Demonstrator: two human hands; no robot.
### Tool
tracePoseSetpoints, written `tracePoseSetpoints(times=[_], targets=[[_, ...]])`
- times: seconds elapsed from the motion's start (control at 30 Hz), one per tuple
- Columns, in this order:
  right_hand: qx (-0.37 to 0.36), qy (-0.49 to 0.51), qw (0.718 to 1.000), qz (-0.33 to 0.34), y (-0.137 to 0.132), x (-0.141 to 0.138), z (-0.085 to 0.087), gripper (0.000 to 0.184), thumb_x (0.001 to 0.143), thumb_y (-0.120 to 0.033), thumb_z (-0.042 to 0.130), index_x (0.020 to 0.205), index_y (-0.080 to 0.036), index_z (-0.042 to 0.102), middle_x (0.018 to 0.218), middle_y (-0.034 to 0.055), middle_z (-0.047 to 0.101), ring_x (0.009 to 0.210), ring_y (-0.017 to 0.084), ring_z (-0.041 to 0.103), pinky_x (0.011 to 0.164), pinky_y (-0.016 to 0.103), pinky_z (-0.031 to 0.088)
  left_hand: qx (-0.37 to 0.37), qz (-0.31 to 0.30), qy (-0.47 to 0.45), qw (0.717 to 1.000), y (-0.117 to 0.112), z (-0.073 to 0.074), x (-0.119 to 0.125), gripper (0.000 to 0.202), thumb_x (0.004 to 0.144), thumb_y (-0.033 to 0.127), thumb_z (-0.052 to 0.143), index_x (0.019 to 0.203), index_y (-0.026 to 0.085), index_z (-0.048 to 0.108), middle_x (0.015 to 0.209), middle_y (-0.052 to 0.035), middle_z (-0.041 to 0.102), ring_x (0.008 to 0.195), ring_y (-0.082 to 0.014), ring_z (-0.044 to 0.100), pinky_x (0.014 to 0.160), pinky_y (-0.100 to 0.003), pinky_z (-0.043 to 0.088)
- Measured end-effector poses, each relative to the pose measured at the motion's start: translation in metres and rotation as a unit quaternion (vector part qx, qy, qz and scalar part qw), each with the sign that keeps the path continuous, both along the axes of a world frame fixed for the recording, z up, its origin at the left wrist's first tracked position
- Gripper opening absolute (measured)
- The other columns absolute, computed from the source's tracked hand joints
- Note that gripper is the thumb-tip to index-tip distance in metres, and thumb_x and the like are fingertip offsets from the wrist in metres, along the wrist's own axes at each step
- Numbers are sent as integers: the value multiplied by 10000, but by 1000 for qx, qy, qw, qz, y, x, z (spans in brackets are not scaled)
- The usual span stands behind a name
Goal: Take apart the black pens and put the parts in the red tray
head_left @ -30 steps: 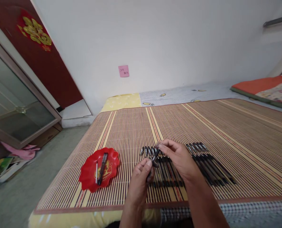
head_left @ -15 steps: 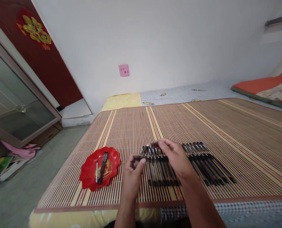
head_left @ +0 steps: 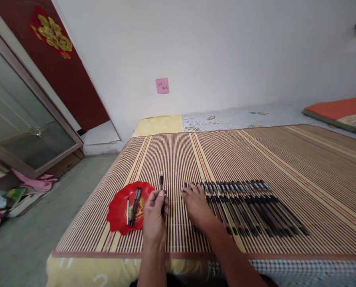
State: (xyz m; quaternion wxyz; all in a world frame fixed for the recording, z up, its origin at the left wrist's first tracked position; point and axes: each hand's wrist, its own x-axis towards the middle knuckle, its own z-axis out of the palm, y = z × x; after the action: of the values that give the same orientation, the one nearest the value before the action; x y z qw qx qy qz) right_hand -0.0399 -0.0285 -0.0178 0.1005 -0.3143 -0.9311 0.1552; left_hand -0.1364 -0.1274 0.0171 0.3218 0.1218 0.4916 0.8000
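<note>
My left hand (head_left: 155, 211) grips a pen (head_left: 161, 181) that points away from me, its black grip and pale tip showing past my fingers. My right hand (head_left: 197, 203) lies over the left end of a long row of dark pens (head_left: 244, 211), palm down. Its fingers are closed around the upper end of a pen (head_left: 184, 186); most of that pen is hidden under the hand. The row's pens lie side by side with their clip ends away from me. Left of my left hand, a red scalloped plate (head_left: 115, 217) holds dark pens (head_left: 135, 207) and a thin white stick (head_left: 128, 211).
A striped bamboo mat (head_left: 166, 155) covers the bed, with patterned bedding (head_left: 226, 119) along the wall. A folded orange quilt (head_left: 339, 109) is at the far right. A pink note (head_left: 162, 85) sticks to the wall. A glass-panelled door (head_left: 25, 111) stands at left.
My hands have moved apart. The left one has gone left towards the plate with a pen in it; the right one has come down onto the row's left end. The view has shifted slightly.
</note>
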Motion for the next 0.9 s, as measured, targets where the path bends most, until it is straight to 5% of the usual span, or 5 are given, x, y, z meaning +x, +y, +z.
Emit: tracePoseSetpoints(times=[0.2, 0.47, 0.67, 0.73, 0.9], targets=[[-11, 34, 999, 11, -2, -1, 1, 308, 900, -50, 432, 969, -174, 705, 1024, 86, 706, 1090, 227, 576, 980, 364, 347, 7, 8, -23, 1000, -3, 0, -7, 444, 603, 407, 880, 834, 160, 592, 637, 53, 556, 531, -48, 468, 443, -121, 368], [53, -17, 998, -30, -24, -18, -2, 189, 940, -202, 511, 1045, -185, 666, 1116, 137, 668, 1066, 288, 586, 882, 400, 371, 20, -18, -39, 999, 0, -4, 1, 446, 627, 410, 869, 831, 158, 562, 611, 74, 511, 499, -28, 415, 418, -113, 292], [-87, 107, 990, -19, -27, -19, -7, 196, 866, -62, 491, 946, -161, 641, 951, 106, 686, 939, 237, 638, 875, 388, 439, 24, -41, -37, 998, -1, -5, 5, 400, 685, 397, 837, 823, 167, 542, 586, 88, 465, 486, -30, 394, 434, -127, 280], [-219, 238, 946, -22, -21, -15, -4, 294, 809, -54, 525, 1061, -170, 621, 946, 72, 683, 861, 192, 646, 821, 349, 488, 29, -47, -40, 998, -2, -3, 5, 413, 669, 394, 851, 815, 165, 540, 588, 90, 467, 485, -27, 390, 440, -129, 278], [-485, 456, 746, -4, -5, 1, 18, 380, 774, -257, 687, 1144, -194, 625, 968, 56, 702, 873, 179, 678, 809, 345, 560, 11, -63, -12, 998, -1, 1, 9, 398, 669, 387, 858, 827, 161, 570, 609, 87, 486, 489, -29, 384, 458, -143, 287]])
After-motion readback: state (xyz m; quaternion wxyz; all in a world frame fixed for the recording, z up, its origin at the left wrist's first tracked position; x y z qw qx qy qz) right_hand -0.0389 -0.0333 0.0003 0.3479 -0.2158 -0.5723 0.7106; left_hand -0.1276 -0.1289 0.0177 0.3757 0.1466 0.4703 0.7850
